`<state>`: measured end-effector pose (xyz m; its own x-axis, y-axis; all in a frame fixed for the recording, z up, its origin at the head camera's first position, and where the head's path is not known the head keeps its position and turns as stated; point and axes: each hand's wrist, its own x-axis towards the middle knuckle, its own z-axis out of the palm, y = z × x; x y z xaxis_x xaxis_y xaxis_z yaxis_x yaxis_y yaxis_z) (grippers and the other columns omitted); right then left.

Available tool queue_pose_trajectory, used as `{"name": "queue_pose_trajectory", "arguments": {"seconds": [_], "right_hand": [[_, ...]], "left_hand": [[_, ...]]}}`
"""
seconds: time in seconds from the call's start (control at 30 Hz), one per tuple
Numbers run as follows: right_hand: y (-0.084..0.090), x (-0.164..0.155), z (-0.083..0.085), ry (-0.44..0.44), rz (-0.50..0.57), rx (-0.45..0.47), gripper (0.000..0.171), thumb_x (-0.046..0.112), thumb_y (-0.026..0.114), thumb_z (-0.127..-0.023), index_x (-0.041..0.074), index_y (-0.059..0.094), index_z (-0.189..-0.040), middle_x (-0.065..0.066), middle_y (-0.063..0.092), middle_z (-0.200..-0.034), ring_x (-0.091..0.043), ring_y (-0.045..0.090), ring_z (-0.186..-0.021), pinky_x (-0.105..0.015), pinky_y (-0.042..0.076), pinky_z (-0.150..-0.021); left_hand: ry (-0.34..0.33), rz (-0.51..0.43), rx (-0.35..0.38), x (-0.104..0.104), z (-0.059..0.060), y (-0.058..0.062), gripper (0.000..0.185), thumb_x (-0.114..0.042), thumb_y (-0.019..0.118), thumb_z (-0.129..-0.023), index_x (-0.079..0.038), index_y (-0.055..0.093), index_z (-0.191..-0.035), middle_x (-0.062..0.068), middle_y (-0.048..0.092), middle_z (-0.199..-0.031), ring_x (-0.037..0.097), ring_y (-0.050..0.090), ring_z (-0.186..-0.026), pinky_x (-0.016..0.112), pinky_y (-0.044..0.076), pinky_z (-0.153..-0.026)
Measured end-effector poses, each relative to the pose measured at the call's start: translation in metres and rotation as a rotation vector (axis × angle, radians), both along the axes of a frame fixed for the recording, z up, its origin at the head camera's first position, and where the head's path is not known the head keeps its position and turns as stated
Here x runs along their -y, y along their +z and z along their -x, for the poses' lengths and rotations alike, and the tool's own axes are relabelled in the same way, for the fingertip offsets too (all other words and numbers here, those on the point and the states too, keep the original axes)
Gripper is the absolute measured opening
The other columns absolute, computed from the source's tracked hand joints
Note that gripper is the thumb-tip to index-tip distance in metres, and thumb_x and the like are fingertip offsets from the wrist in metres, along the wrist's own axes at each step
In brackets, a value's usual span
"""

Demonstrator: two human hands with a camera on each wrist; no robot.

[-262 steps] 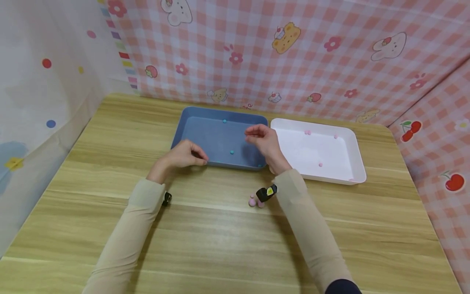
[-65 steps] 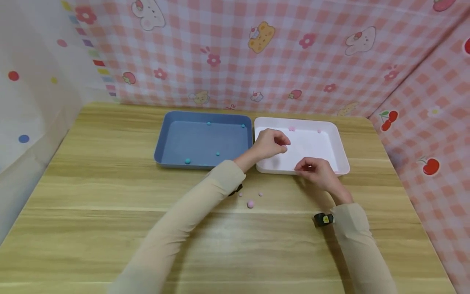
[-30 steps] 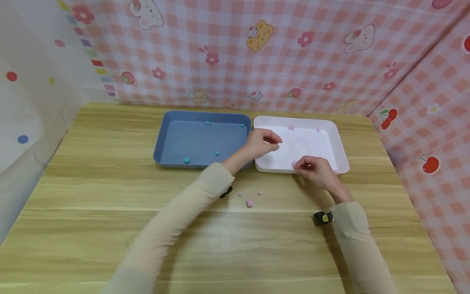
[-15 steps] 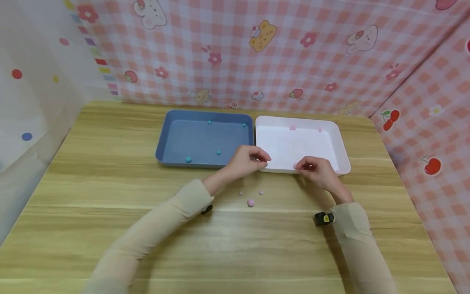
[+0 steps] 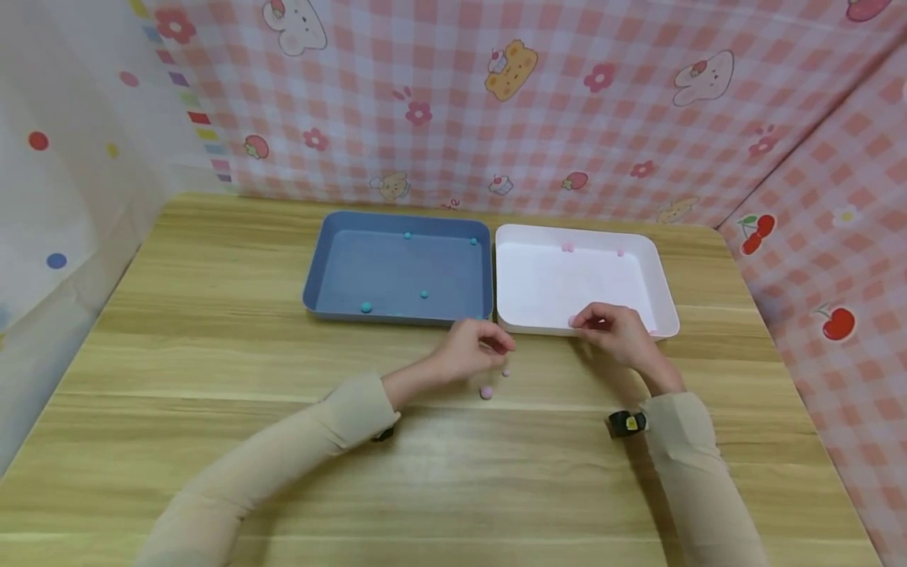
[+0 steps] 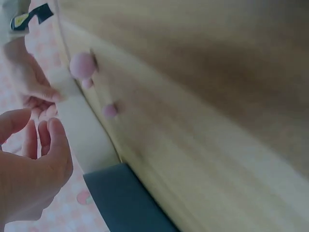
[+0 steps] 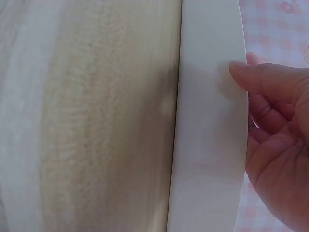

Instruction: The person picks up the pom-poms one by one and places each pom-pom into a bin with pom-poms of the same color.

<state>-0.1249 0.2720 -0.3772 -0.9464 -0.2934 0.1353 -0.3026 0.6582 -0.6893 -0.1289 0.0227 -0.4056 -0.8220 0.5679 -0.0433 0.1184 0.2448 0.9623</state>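
Observation:
My left hand hovers over the table in front of the trays, thumb and fingers bent but apart, holding nothing. Beneath and beside it lie pink balls: a larger one and a small one. In the left wrist view another small pink ball shows on the wood; the head view hides it. My right hand pinches the front rim of the white tray, its thumb against the outer wall. Inside that tray, a pink ball sits by the right fingertips.
More pink balls lie in the white tray. Close on its left stands a blue tray with several teal balls. Both trays are near the table's back edge, before a checked cloth.
My left hand has left the blue tray's rim, crossed over the white tray, then come back over the table. My right hand now grips the white tray; a pink ball has appeared beside its fingertips.

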Motion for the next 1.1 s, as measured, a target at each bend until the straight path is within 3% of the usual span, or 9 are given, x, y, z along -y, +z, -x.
{"name": "queue_pose_trajectory", "arguments": {"seconds": [0.23,0.47,0.57,0.67,0.87,1.1], "right_hand": [[-0.021,-0.012,0.009,0.008,0.019,-0.002,0.009,-0.015,0.067,-0.077,-0.007,0.066,-0.081,-0.020,0.065,-0.078,-0.006,0.053,-0.069,-0.013,0.044,-0.064],[-0.036,-0.022,0.016,0.011,0.027,0.010,0.008,-0.008,0.069,-0.079,-0.001,0.067,-0.082,-0.013,0.066,-0.080,-0.003,0.053,-0.071,-0.012,0.044,-0.065],[-0.037,-0.023,0.017,0.006,0.025,0.010,0.008,-0.007,0.070,-0.078,0.000,0.067,-0.081,-0.009,0.066,-0.079,-0.004,0.053,-0.070,-0.012,0.044,-0.065],[-0.037,-0.023,0.016,0.006,0.027,0.011,0.008,-0.008,0.070,-0.078,0.000,0.067,-0.081,-0.009,0.066,-0.079,-0.004,0.053,-0.071,-0.012,0.044,-0.065],[-0.032,-0.019,0.014,0.003,0.024,0.014,0.008,-0.010,0.069,-0.078,-0.002,0.067,-0.082,-0.015,0.067,-0.082,-0.004,0.053,-0.071,-0.011,0.044,-0.065],[-0.005,-0.002,0.002,0.005,0.011,-0.003,0.007,-0.016,0.065,-0.077,-0.010,0.064,-0.080,-0.023,0.064,-0.079,-0.011,0.053,-0.069,-0.014,0.044,-0.063]], "left_hand": [[-0.083,0.091,-0.015,0.004,-0.013,-0.004,0.017,0.009,0.065,-0.079,0.007,0.068,-0.095,0.016,0.068,-0.091,0.019,0.065,-0.082,0.020,0.051,-0.070],[-0.178,0.181,-0.186,0.007,-0.018,-0.007,0.019,0.011,0.060,-0.073,0.004,0.070,-0.088,0.011,0.067,-0.089,0.020,0.061,-0.079,0.015,0.047,-0.067],[-0.206,0.214,-0.214,0.008,-0.019,-0.008,0.021,0.013,0.058,-0.070,0.004,0.070,-0.085,0.010,0.068,-0.089,0.016,0.058,-0.077,0.015,0.045,-0.065],[-0.211,0.244,-0.221,0.007,-0.021,-0.009,0.020,0.014,0.058,-0.070,0.003,0.070,-0.082,0.009,0.068,-0.091,0.014,0.057,-0.081,0.015,0.044,-0.065],[-0.217,0.262,-0.246,0.006,-0.024,-0.013,0.018,0.015,0.058,-0.072,0.002,0.069,-0.078,0.008,0.067,-0.087,0.021,0.062,-0.103,0.017,0.046,-0.069],[-0.218,0.263,-0.260,0.005,-0.024,-0.015,0.018,0.016,0.057,-0.072,0.002,0.067,-0.078,0.007,0.066,-0.084,0.021,0.061,-0.106,0.017,0.046,-0.070]]}}
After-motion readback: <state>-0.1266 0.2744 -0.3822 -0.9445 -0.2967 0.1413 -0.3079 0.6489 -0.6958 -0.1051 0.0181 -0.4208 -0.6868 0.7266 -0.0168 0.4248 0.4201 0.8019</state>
